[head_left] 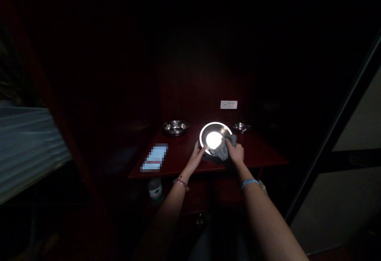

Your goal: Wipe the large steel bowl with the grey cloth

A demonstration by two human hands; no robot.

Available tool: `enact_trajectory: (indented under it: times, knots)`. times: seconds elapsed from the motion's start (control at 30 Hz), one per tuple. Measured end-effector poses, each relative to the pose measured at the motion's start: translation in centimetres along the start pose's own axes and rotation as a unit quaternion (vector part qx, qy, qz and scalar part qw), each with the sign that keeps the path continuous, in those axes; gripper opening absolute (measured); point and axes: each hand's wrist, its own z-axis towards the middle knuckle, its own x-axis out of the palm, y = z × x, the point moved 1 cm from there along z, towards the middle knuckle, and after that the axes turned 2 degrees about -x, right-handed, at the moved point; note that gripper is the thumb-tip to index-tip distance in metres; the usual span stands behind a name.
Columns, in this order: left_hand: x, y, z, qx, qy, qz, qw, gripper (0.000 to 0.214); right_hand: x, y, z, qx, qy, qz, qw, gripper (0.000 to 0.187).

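Observation:
A shiny steel plate stands tilted on the dark red table, brightly lit in its middle. My left hand grips its lower left rim. My right hand is closed on a grey cloth pressed against the plate's lower right side. A bead bracelet is on my left wrist and a blue band on my right.
A steel bowl sits at the table's back left and a smaller one at the back right. A blurred light-blue flat item lies near the front left edge. A white wall socket is behind. A bottle stands below the table.

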Motion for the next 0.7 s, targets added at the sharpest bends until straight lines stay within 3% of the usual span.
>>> enact_trajectory:
  times: [0.13, 0.37, 0.7]
  knots:
    - [-0.2, 0.6, 0.1, -0.042, -0.016, -0.004, 0.999, 0.064, -0.1, -0.4, 0.3, 0.003, -0.009, 0.012, 1.0, 0.058]
    - [-0.7, 2.0, 0.8, -0.036, -0.038, -0.006, 0.999, 0.06, -0.1, -0.6, 0.5, 0.012, -0.007, 0.028, 1.0, 0.056]
    - [-1.1, 2.9, 1.1, -0.032, -0.065, 0.003, 0.997, 0.061, -0.1, -0.6, 0.3, -0.027, 0.005, 0.019, 0.999, 0.054]
